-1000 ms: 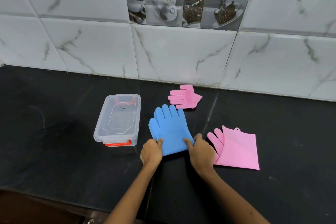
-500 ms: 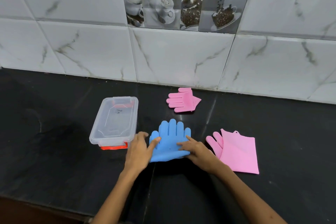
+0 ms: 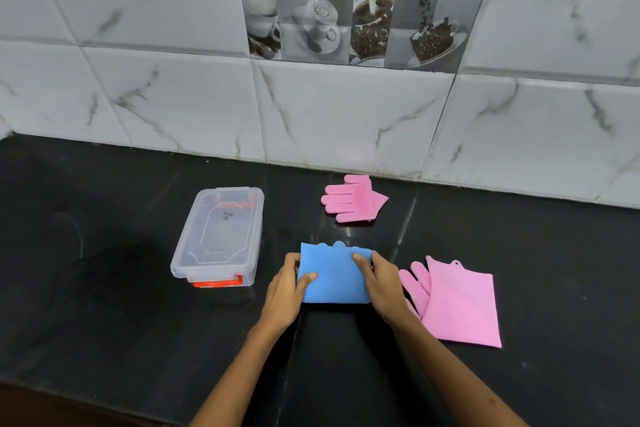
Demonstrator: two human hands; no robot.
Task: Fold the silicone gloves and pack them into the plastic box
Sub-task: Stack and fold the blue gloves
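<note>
Blue silicone glove (image 3: 334,276) lies folded on the bench (image 3: 104,288) beside the lidded plastic box (image 3: 218,236); left hand (image 3: 285,288) and right hand (image 3: 381,282) pinch its sides. Springy silicone could unfold if either grip loosens

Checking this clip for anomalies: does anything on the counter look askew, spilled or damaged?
Nothing spilled or damaged. Two mild points: the plastic box has its lid on though gloves must go in, and the small pink glove lies crumpled near the wall. Both hands, left hand and right hand, hold the folded blue glove.
</note>
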